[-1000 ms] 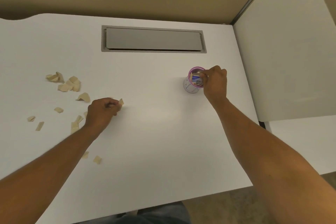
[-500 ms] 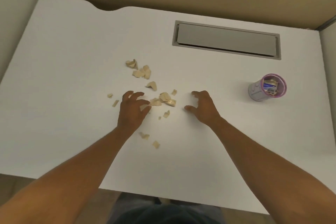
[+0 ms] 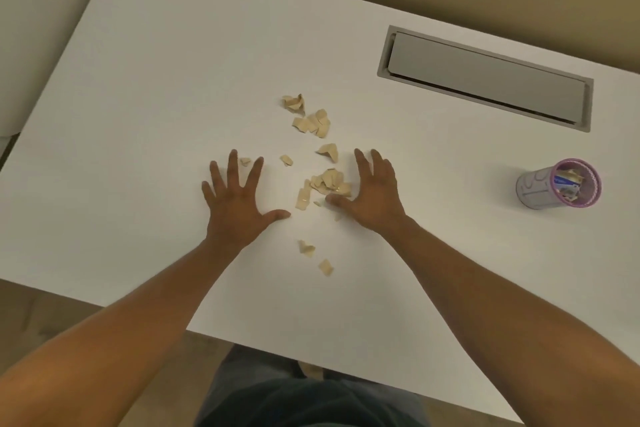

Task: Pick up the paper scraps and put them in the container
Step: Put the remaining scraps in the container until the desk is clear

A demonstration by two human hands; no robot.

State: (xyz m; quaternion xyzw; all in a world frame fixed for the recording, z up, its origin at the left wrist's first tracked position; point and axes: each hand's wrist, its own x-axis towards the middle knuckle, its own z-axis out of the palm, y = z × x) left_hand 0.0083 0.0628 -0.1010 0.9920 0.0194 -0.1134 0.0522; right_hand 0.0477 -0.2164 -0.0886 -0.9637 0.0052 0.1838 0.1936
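Several tan paper scraps point(image 3: 325, 180) lie scattered across the middle of the white desk point(image 3: 138, 114). My left hand point(image 3: 239, 198) lies flat on the desk to the left of them, fingers spread, with one small scrap point(image 3: 245, 161) between two fingers. My right hand point(image 3: 374, 191) rests open on the right side of the densest clump, thumb touching its edge. The container point(image 3: 557, 184), a grey mesh cup with a pink rim, stands far right and holds some paper. Neither hand holds anything.
A grey cable hatch point(image 3: 485, 80) is set into the desk at the back right. Two loose scraps point(image 3: 315, 256) lie nearer the front edge. A partition panel point(image 3: 41, 10) borders the desk on the left. My legs show below the front edge.
My right hand left the container and came across to the scraps. My left hand opened and flattened beside them. My head turned left, so the container now sits far right.
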